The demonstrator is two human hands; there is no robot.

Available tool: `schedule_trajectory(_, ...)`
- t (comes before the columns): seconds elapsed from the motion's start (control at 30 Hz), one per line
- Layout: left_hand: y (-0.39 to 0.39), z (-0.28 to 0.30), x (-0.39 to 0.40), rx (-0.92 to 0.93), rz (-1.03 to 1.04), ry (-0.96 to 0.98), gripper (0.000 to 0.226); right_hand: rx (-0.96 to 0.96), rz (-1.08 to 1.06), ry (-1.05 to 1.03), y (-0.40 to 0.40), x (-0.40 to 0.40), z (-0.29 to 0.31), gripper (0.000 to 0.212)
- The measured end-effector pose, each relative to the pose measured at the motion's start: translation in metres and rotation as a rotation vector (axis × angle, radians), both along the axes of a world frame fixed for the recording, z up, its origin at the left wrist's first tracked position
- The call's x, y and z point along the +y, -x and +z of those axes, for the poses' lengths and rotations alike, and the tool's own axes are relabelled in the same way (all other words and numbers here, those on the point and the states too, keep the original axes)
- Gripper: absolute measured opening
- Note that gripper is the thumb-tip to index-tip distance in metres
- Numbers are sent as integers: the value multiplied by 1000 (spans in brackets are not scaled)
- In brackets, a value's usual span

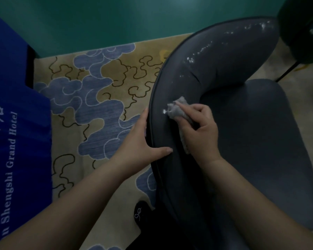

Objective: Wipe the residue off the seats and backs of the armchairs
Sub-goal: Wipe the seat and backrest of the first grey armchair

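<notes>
A dark grey armchair (257, 134) fills the right half of the head view, its curved padded back (202, 73) sweeping from the lower middle up to the top right. White residue (197, 55) is streaked along the upper part of that back. My right hand (199, 129) grips a crumpled grey cloth (177, 110) and presses it against the back, where a small white smear sits at the cloth's edge. My left hand (143, 141) lies on the back's outer rim, thumb across the top, fingers down the outside. The seat cushion lies to the right of my right hand.
A patterned beige and blue carpet (98, 109) covers the floor to the left. A blue cloth with white lettering (13, 141) hangs at the left edge. A green wall (116, 20) runs behind. Another dark chair (304, 33) stands at the top right. My dark shoe (141, 213) is beside the armchair's base.
</notes>
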State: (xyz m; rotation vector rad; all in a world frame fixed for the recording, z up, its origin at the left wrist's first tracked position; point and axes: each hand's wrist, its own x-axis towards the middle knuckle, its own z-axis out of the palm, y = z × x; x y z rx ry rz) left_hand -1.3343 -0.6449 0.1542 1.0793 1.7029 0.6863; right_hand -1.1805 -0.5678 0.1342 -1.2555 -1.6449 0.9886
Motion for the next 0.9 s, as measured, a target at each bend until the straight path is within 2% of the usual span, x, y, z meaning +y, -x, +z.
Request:
schedule_trajectory(0.13, 5, 2, 10, -11, 5, 19, 114, -161, 225, -232, 22, 19, 3, 36)
schedule_trajectory(0.2, 6, 3, 13, -8, -7, 14, 106, -217, 199, -215, 20, 36, -2, 34)
schedule_trajectory(0.3, 10, 1, 15, -1, -8, 29, 120, -180, 83, -106, 13, 42, -7, 33)
schedule_trajectory(0.43, 12, 0, 22, 30, -38, 36, 128, -213, 307, -224, 13, 30, -8, 32)
schedule_trajectory(0.57, 16, -1, 29, -27, -56, 39, 127, -191, 109, -103, 16, 46, -8, 34)
schedule_trajectory(0.7, 21, -1, 35, -45, -67, 44, 129, -188, 270, -184, 9, 24, -12, 35)
schedule_trajectory(0.77, 21, 0, 38, -19, -89, 39, 127, -186, 276, -167, 2, 24, -13, 38)
schedule_trajectory(0.9, 20, 1, 42, 0, -97, 53, 128, -193, -11, -68, 14, 54, -13, 34)
